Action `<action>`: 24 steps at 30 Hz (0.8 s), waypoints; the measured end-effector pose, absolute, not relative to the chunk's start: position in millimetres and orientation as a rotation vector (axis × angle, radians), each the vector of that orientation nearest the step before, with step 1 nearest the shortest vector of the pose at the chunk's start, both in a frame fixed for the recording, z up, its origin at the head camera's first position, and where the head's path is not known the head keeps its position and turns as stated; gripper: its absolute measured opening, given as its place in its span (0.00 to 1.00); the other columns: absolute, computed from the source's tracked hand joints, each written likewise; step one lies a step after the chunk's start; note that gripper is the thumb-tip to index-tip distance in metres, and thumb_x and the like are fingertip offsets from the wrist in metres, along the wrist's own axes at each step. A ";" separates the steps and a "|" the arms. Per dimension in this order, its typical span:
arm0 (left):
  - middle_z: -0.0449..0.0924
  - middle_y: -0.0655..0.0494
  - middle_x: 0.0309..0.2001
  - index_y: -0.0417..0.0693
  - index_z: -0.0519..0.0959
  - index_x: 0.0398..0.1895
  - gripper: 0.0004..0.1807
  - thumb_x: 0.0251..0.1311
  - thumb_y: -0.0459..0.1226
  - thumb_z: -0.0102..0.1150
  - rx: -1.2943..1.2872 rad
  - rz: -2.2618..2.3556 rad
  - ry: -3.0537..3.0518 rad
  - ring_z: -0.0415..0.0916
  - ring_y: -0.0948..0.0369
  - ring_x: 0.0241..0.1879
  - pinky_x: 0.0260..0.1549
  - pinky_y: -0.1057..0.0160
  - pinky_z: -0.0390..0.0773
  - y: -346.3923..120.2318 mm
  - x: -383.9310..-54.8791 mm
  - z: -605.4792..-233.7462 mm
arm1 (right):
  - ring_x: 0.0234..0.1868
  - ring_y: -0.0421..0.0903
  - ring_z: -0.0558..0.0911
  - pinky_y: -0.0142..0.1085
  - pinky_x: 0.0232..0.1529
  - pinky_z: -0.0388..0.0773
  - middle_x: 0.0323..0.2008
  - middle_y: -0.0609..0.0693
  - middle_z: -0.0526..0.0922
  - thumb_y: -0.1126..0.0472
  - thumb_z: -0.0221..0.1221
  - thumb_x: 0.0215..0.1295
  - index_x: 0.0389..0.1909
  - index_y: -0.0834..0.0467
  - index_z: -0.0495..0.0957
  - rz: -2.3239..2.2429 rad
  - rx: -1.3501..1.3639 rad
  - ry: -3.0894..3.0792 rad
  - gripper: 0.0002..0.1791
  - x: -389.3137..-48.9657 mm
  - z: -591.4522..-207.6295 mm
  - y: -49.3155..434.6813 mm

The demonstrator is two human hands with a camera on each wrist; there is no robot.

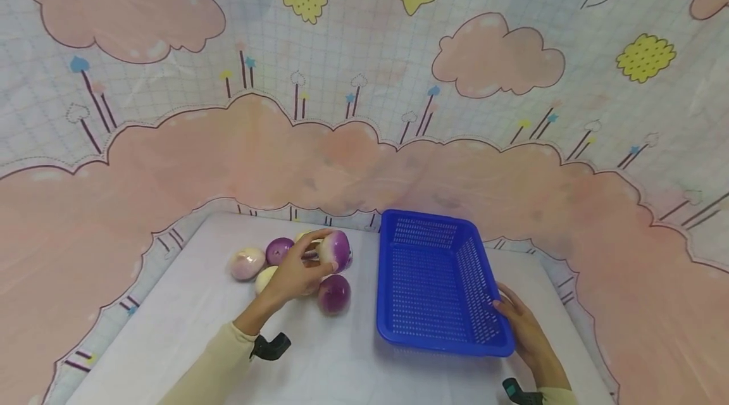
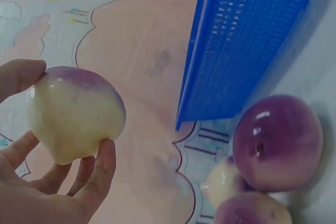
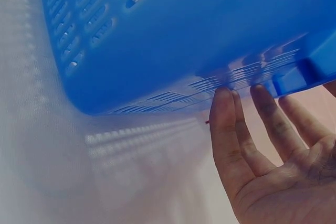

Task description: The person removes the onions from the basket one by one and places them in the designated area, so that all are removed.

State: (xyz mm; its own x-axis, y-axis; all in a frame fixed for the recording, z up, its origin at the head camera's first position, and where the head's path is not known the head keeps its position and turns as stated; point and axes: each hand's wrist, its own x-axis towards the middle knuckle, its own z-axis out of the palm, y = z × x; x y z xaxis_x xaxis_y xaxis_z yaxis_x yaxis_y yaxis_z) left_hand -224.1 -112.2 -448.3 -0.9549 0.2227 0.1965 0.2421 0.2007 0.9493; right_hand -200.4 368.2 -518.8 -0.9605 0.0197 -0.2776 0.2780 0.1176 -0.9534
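A purple-and-white turnip (image 2: 79,111) is held between the thumb and fingertips of my left hand (image 1: 296,272), raised above the other turnips. In the left wrist view its pale, pointed end faces the camera. Below lie a purple turnip (image 1: 334,295), another with its purple end up (image 1: 279,251) and a paler one (image 1: 247,264); my hand partly hides several more. To the right is a blue plastic basket (image 1: 387,304) with slotted walls, nothing inside. My right hand (image 1: 526,329) grips its right side, thumb at the rim, fingers (image 3: 224,129) against the outer wall.
A white cloth covers the table (image 1: 319,367). Behind it rises a backdrop (image 1: 342,164) printed with pink clouds and stars. Dark wrist mounts (image 1: 272,347) stick out from both sleeves. The basket stands between the turnips and my right hand.
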 end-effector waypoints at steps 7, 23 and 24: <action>0.67 0.46 0.65 0.56 0.67 0.68 0.37 0.55 0.40 0.71 -0.392 -1.685 -2.474 0.75 0.47 0.55 0.51 0.55 0.80 -134.9 -216.2 -451.8 | 0.60 0.45 0.76 0.47 0.61 0.77 0.76 0.59 0.54 0.47 0.53 0.73 0.78 0.44 0.48 -1.953 0.293 2.180 0.38 -200.2 -518.6 369.1; 0.66 0.45 0.66 0.51 0.69 0.68 0.35 0.56 0.39 0.70 -0.172 -1.460 -2.505 0.79 0.47 0.48 0.43 0.65 0.81 -188.6 -193.2 -478.5 | 0.56 0.41 0.79 0.43 0.57 0.79 0.65 0.42 0.67 0.48 0.53 0.73 0.77 0.43 0.49 -1.980 0.281 2.147 0.37 -201.2 -521.4 370.1; 0.65 0.44 0.66 0.51 0.69 0.68 0.35 0.56 0.40 0.70 -0.156 -1.454 -2.504 0.79 0.47 0.47 0.41 0.67 0.80 -192.0 -191.8 -480.4 | 0.56 0.41 0.79 0.44 0.57 0.79 0.65 0.42 0.67 0.48 0.53 0.73 0.77 0.43 0.49 -1.976 0.284 2.150 0.37 -201.2 -521.3 370.0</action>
State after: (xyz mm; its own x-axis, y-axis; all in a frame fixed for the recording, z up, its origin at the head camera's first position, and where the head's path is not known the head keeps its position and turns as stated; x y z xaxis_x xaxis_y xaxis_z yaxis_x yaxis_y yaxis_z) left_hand -191.8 -192.0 -480.4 -0.9652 -0.0283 0.2600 0.2118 0.4987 0.8405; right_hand -201.2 370.0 -521.3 -0.9600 0.0015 -0.2799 0.2790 0.0838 -0.9566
